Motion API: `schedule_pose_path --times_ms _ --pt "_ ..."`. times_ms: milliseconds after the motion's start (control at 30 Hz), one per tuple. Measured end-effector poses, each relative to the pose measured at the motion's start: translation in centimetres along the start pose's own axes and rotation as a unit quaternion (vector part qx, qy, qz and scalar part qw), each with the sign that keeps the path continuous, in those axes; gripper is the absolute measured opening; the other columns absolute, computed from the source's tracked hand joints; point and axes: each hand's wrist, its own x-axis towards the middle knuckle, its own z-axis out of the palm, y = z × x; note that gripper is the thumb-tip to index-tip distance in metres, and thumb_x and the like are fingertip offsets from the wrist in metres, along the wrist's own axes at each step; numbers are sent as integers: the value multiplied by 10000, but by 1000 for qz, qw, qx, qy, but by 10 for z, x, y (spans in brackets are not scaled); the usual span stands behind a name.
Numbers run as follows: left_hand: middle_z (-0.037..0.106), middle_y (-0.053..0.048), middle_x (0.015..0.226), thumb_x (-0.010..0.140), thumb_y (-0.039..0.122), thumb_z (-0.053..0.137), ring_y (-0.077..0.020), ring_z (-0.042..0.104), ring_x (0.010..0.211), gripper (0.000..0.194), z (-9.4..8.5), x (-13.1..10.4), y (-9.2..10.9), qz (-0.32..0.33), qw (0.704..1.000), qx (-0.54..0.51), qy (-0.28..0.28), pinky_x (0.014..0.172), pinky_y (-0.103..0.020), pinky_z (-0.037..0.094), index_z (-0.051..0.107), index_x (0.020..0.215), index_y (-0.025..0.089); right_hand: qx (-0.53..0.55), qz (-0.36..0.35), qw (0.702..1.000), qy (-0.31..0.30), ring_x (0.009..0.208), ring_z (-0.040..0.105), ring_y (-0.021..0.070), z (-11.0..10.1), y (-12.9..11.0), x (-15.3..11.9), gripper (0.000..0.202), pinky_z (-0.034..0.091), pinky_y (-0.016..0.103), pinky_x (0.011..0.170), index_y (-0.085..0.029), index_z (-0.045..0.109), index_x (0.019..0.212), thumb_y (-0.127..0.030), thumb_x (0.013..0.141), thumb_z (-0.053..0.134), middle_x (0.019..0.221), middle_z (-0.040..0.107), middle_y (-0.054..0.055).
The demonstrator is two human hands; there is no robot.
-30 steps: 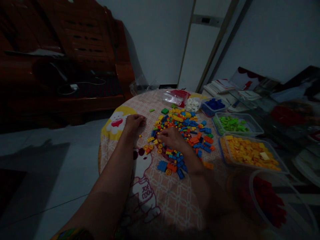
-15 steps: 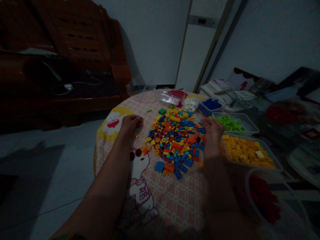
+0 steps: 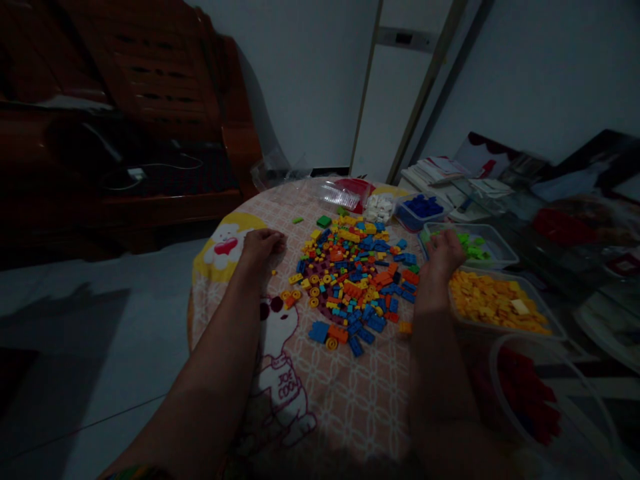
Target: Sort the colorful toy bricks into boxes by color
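Observation:
A pile of mixed bricks (image 3: 350, 267) in blue, orange, yellow and green lies in the middle of the round table. Left of the pile, my left hand (image 3: 264, 245) rests on the cloth, its fingers curled in; whatever they may hold is hidden. My right hand (image 3: 444, 253) is at the left end of the box of light green bricks (image 3: 475, 247), fingers bent together, and I cannot make out anything in them. Just below that hand is a box of yellow-orange bricks (image 3: 495, 303).
White bricks (image 3: 379, 208) and a box of blue bricks (image 3: 421, 208) stand at the back right. A clear tub of red bricks (image 3: 530, 393) is at the lower right. Clear plastic trays (image 3: 343, 195) lie at the far edge. A wooden bench (image 3: 170, 107) stands behind left.
My right hand has moved right, from the pile's right edge to the light green bricks' box, and its fingers have drawn together. My left hand has stayed in place.

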Motion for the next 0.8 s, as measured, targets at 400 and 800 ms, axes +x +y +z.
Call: schedule_pose_path --times_ms 400,800 --pt "691 -48 655 658 177 697 -116 608 561 56 0 -3 1 6 1000 -11 -5 546 -208 510 688 706 150 -270 187 728 -602 394 598 127 24 -38 -79 261 458 185 375 -158 652 593 -312 746 797 483 663 27" --pt "681 -48 665 683 171 709 -111 603 555 46 -1 -1 0 10 1000 -7 -12 573 -232 520 683 710 144 -370 129 651 -650 476 624 125 34 -50 -102 189 491 205 478 -167 649 624 -118 804 615 548 669 2"
